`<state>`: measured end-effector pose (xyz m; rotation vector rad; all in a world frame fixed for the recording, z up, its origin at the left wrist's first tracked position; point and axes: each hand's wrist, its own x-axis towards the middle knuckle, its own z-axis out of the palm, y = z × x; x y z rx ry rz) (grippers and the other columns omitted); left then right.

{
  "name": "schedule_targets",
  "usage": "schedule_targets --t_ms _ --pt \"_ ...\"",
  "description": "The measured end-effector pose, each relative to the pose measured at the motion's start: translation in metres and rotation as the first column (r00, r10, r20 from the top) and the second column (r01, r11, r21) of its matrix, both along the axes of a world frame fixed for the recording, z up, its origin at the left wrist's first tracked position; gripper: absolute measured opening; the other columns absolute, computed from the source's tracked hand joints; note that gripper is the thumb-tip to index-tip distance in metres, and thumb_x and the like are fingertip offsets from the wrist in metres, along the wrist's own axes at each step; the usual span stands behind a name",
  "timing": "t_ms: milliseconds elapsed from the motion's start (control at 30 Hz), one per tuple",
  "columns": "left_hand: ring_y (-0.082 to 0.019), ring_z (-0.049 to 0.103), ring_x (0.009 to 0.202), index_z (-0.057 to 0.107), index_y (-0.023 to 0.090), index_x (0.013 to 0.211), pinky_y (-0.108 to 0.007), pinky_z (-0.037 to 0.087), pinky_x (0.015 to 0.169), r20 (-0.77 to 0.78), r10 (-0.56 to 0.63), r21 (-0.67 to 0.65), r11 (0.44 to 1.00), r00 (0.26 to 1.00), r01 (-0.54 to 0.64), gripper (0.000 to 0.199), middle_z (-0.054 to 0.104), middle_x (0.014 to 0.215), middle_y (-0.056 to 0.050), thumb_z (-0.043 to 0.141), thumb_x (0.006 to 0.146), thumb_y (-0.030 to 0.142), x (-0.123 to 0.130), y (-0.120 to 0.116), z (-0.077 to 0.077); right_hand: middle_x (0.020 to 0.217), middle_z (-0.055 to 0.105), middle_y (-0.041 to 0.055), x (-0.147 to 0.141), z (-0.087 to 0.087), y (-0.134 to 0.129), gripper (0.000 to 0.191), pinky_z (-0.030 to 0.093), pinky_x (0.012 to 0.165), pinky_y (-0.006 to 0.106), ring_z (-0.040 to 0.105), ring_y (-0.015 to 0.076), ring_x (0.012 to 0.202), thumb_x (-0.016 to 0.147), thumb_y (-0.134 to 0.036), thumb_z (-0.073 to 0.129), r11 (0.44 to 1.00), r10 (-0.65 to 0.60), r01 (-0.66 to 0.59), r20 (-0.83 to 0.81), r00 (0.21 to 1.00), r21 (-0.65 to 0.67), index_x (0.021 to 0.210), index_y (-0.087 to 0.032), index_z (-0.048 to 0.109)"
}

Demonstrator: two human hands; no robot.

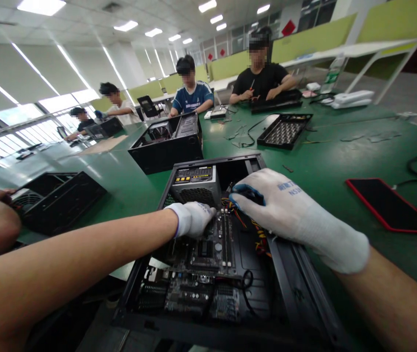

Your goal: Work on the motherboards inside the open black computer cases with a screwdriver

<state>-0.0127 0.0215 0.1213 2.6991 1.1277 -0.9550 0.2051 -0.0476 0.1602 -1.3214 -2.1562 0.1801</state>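
Partly curled, right hand touches cables.

The computer case has a matt black metal frame; the power supply is grey metal with a perforated grille and a smooth printed label. The right glove is matt white knit cloth with blue-coated fingers. The tabletop is smooth, semi-gloss green; the bottle is clear, glossy plastic.

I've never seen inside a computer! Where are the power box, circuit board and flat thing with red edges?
Power box (pixel 196 192), head view: its grille side.
Circuit board (pixel 208 248), head view: around its middle.
Red-edged flat thing (pixel 394 205), head view: its black face.
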Motion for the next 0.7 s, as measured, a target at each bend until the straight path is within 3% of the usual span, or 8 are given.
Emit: schedule_targets --t_ms 267,500,700 --pt "-0.037 0.071 0.114 0.060 0.016 0.138 -0.043 0.060 0.094 -0.034 -0.004 0.058 0.998 0.999 0.006 0.070 0.069 0.131 -0.019 0.080 0.072 0.030 0.003 -0.003 0.006 0.103 0.074 0.0097 0.000 -0.002 0.000 0.036 0.049 0.093 0.041 0.065 0.0279 0.102 0.100 -0.050 0.057 1.000 -0.023 0.023 -0.007 1.000 0.014 0.106 -0.020 0.075" --pt "-0.034 0.072 0.114 0.073 0.015 0.119 -0.040 0.057 0.098 -0.003 0.060 0.055 0.997 0.998 -0.060 0.039 0.073 0.126 -0.018 0.074 0.083 0.030 0.004 0.002 0.004 0.102 0.074 0.0102 0.000 -0.003 0.001 0.038 0.049 0.092 0.041 0.065 0.0282 0.102 0.100 -0.051 0.056 1.000 -0.010 0.011 -0.013 1.000 0.024 0.105 -0.019 0.075" --pt "-0.034 0.069 0.121 0.072 0.013 0.123 -0.038 0.055 0.103 -0.052 0.043 0.014 0.999 0.998 -0.042 0.045 0.073 0.129 -0.017 0.077 0.080 0.025 0.011 0.005 0.007 0.102 0.074 0.0100 0.000 -0.003 0.000 0.036 0.049 0.093 0.041 0.065 0.0281 0.102 0.100 -0.050 0.056 1.000 -0.012 0.013 -0.013 1.000 0.019 0.105 -0.019 0.075"
